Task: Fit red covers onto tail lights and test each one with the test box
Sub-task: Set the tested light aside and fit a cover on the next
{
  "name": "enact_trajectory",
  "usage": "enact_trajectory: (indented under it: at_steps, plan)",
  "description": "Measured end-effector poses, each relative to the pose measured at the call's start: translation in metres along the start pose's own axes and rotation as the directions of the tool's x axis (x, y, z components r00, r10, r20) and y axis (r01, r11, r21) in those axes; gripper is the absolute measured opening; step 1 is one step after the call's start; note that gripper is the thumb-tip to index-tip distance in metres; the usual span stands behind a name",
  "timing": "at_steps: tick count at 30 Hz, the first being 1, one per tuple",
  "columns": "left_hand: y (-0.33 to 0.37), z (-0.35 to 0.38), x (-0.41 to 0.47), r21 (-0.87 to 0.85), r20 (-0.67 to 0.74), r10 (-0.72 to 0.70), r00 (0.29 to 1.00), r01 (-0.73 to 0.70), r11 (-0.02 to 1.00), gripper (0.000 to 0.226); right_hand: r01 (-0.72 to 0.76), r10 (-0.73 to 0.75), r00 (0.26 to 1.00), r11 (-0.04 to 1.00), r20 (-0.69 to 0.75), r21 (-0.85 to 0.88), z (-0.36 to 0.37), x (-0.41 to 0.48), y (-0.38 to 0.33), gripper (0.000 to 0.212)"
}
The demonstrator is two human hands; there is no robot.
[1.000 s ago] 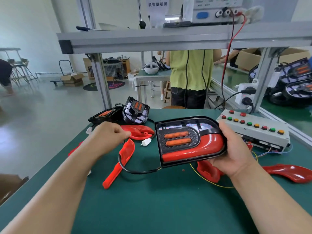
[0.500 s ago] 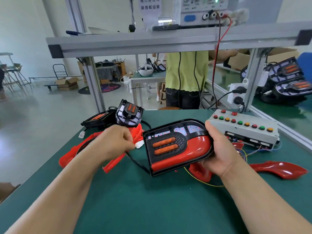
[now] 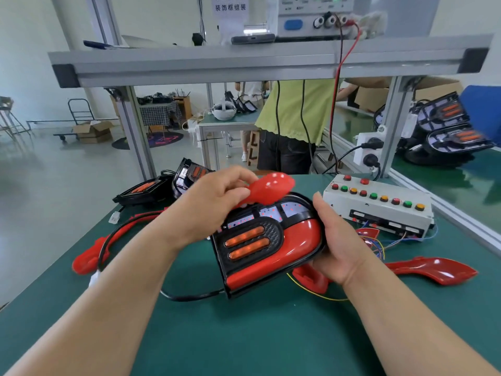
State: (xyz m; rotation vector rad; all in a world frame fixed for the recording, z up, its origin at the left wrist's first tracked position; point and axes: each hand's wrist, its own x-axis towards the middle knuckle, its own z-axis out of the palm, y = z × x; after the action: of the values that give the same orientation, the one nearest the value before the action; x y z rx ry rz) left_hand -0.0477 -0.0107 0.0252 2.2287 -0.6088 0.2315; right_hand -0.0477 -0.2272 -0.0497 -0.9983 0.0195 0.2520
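Three tail lights (image 3: 268,245) on bench (image 3: 244,335), one test box (image 3: 379,210)

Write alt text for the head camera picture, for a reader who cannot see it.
A person's left hand holds a red cover at the upper edge of a tail light, which the right hand grips at its rounded end, over a green table. A test box with coloured buttons sits behind on the right; more red covers lie around.
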Motion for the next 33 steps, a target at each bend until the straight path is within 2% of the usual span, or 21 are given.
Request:
enact_trajectory:
  at_steps: [3, 5, 7, 10, 12, 15, 18, 23, 26, 33]
  plan:
    - [0.0, 0.012, 0.002, 0.095, 0.068, -0.018, 0.998, 0.011, 0.995, 0.022, 0.064, -0.061, 0.997, 0.996, 0.04, -0.064, 0.005, -0.001, 0.001, 0.045]
    - [-0.003, 0.015, 0.0, 0.074, 0.097, -0.028, 0.995, 0.02, 0.997, 0.026, 0.089, -0.083, 0.995, 0.991, 0.06, -0.097, 0.008, -0.002, 0.001, 0.035]
    - [-0.005, 0.017, -0.002, 0.06, 0.074, -0.012, 0.997, 0.007, 0.998, 0.028, 0.076, -0.069, 0.996, 0.99, 0.064, -0.115, 0.009, -0.003, 0.002, 0.037]
    - [-0.005, 0.023, -0.004, 0.112, 0.006, 0.108, 0.994, -0.108, 0.988, 0.027, 0.083, -0.07, 0.994, 0.986, 0.087, -0.146, 0.009, -0.005, 0.004, 0.049]
    - [-0.006, 0.029, -0.005, 0.259, -0.012, 0.24, 0.971, -0.229, 0.938, 0.022, 0.102, -0.093, 0.994, 0.982, 0.058, -0.161, 0.01, -0.006, 0.003, 0.046]
    - [-0.008, 0.032, -0.007, 0.403, -0.025, 0.319, 0.947, -0.283, 0.87, 0.025, 0.126, -0.129, 0.992, 0.978, -0.008, -0.167, 0.011, -0.006, 0.004, 0.041]
    - [-0.015, 0.026, -0.012, 0.352, -0.015, 0.309, 0.951, -0.284, 0.892, 0.038, 0.128, -0.138, 0.989, 0.979, -0.056, -0.158, 0.01, -0.007, 0.0, 0.049]
    - [-0.02, 0.025, -0.017, 0.172, -0.09, 0.271, 0.958, -0.253, 0.952, 0.033, 0.07, -0.087, 0.993, 0.979, -0.086, -0.189, 0.004, -0.004, -0.002, 0.055]
    - [-0.019, 0.025, -0.017, 0.18, -0.111, 0.304, 0.946, -0.282, 0.942, 0.031, 0.079, -0.101, 0.989, 0.977, -0.106, -0.197, -0.001, 0.0, -0.002, 0.061]
    - [-0.015, 0.029, -0.019, 0.213, -0.111, 0.343, 0.933, -0.314, 0.925, 0.032, 0.096, -0.127, 0.985, 0.965, -0.117, -0.243, -0.001, 0.0, -0.003, 0.055]
